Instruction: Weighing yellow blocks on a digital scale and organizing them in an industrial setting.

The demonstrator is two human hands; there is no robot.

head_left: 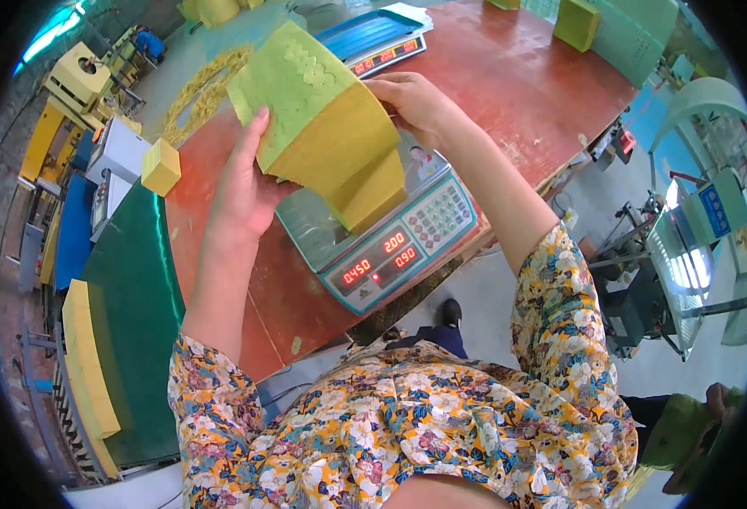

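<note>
Both my hands hold a thick stack of yellow paper tilted above a digital scale. Its top looks greenish, with wavy cut marks. My left hand grips the near left side, thumb lying on the top face. At the far right edge, my right hand has its fingers curled round the stack, the fingertips partly hidden behind it. Just under it, another yellow block shows over the scale's pan; I cannot tell whether the two touch. Red digits glow on the scale's display.
The scale stands at the near edge of a red table. Behind is a second scale with a blue tray. A small yellow block sits at the left, beside a green surface. A metal machine stands at the right.
</note>
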